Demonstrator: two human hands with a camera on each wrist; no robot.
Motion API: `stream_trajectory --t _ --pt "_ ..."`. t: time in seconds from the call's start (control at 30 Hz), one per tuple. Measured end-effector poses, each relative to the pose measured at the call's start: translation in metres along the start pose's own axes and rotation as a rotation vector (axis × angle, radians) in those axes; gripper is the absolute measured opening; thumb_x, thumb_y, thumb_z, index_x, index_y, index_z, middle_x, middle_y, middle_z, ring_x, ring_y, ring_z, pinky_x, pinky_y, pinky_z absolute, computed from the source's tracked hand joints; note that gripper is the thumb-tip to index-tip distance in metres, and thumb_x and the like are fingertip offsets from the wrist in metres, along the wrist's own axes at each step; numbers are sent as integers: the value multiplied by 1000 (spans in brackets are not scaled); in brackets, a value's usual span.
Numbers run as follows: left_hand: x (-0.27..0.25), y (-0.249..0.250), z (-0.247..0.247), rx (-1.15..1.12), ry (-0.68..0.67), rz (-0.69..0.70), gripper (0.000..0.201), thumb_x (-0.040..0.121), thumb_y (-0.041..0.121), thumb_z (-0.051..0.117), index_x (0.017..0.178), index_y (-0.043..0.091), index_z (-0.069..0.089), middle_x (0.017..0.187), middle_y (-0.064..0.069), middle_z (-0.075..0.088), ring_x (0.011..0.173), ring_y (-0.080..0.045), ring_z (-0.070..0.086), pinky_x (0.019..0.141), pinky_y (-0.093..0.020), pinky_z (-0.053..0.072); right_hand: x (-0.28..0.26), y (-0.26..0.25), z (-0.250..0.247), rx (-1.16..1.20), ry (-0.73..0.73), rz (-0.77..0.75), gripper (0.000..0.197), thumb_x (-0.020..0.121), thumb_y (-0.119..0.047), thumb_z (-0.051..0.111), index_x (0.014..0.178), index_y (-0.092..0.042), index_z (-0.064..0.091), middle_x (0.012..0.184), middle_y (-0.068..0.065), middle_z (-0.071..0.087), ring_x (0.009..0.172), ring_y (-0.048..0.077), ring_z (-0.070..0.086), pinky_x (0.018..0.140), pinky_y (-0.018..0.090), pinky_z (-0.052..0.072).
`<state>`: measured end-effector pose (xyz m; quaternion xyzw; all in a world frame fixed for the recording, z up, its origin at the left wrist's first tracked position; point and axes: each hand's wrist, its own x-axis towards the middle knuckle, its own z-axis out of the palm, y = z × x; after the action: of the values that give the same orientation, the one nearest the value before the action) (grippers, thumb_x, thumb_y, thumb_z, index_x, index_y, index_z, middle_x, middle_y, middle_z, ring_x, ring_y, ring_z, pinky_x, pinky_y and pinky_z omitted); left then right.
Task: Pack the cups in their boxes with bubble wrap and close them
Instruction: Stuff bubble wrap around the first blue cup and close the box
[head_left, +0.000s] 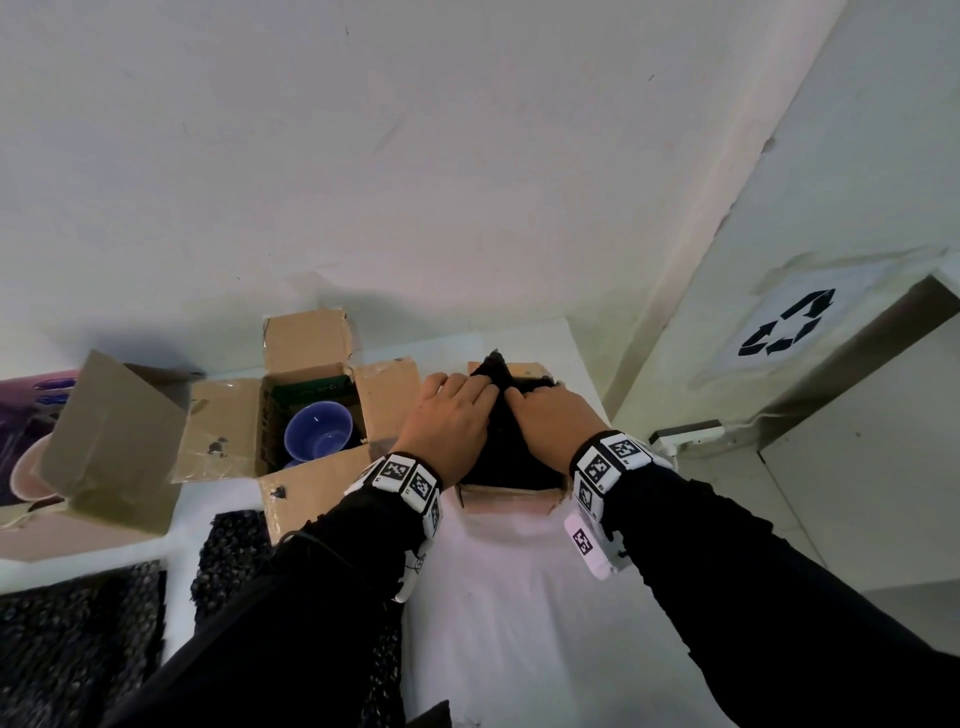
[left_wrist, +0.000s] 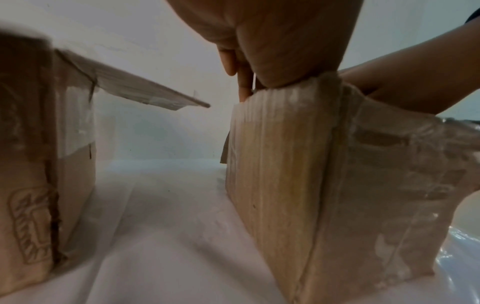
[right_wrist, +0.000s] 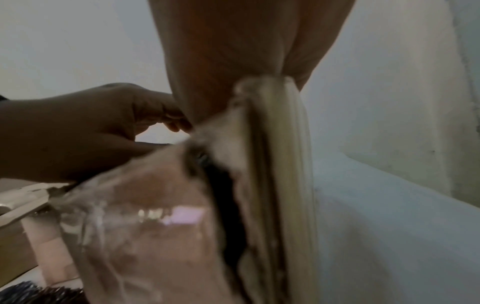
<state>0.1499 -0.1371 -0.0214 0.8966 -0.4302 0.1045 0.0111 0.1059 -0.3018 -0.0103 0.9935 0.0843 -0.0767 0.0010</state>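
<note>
A small cardboard box (head_left: 511, 501) stands at the table's far right, stuffed with black bubble wrap (head_left: 498, 457) whose peak sticks up at the back. Both hands are on top of that wrap. My left hand (head_left: 457, 395) curls its fingers down into the wrap, its palm on the box (left_wrist: 285, 164) corner. My right hand (head_left: 545, 415) bends its fingers into the wrap from the other side. No cup shows in this box. The right wrist view has the left hand (right_wrist: 91, 127) with thumb and fingers pinched together above the taped flap (right_wrist: 155, 236).
An open box (head_left: 223, 421) with a blue cup (head_left: 318, 431) inside stands just left of my hands. Further left, another open box (head_left: 114, 441) sits beside a pink cup (head_left: 28, 467). Black bubble wrap sheets (head_left: 78, 644) lie at the near left. A wall rises close on the right.
</note>
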Motion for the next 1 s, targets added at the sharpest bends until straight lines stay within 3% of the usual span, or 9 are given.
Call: stream_trajectory --t 0.13,0.27,0.37,0.5,0.57,0.63,0.7,0.87,1.0 --pt "-2 3 -1 100 -61 -42 34 84 31 39 105 15 60 91 -2 67 97 -28 52 91 -44 31 -5 1 -1 -89 158 -48 20 84 -12 42 93 -11 60 91 9 66 90 32 57 71 39 43" --pt "-2 5 -3 161 -85 -98 34 81 40 45 98 15 60 93 -3 63 102 -29 45 92 -47 27 -9 7 9 -142 319 105 25 73 -15 61 98 -13 58 96 7 61 85 29 53 70 38 39" --pt "2 8 -5 201 -131 -82 36 82 44 43 87 16 65 99 -6 58 105 -30 43 93 -48 25 -8 9 14 -141 335 80 22 70 -17 67 90 -14 60 79 5 65 76 27 57 71 38 39" --pt "2 3 -9 174 -120 -80 41 81 46 42 78 17 70 111 -5 56 113 -30 41 96 -49 24 -7 6 9 -141 347 21 21 71 -9 52 90 -12 59 68 3 64 61 26 61 85 37 48" --pt "-1 -1 -8 147 -110 -73 41 82 46 39 81 17 68 106 -2 61 118 -31 42 100 -51 23 -6 5 9 -127 322 11 27 70 -9 42 92 -10 58 75 7 64 58 27 60 77 36 50" --pt "-3 -2 -8 121 -102 -88 37 82 43 38 93 17 61 99 -1 65 120 -31 43 102 -52 21 -4 5 10 -117 256 2 30 73 -10 37 96 -10 56 83 8 65 62 28 60 71 36 47" --pt "-1 0 -9 136 -144 -110 41 80 42 40 106 16 57 102 -2 67 122 -32 43 103 -53 17 -4 5 10 -122 179 -14 30 79 -13 33 98 -12 56 88 5 66 77 27 62 79 38 42" --pt "6 3 -7 200 -246 -114 38 87 42 38 102 23 67 125 0 51 124 -30 32 105 -54 9 -4 5 6 -155 116 -3 48 82 -16 13 96 -16 59 93 1 68 100 26 54 86 40 21" --pt "9 -2 -12 201 -191 -63 27 83 42 55 103 29 67 121 7 57 128 -30 35 105 -55 12 -8 -7 0 -171 17 124 25 91 -15 36 99 -16 60 100 4 69 105 29 53 95 42 28"
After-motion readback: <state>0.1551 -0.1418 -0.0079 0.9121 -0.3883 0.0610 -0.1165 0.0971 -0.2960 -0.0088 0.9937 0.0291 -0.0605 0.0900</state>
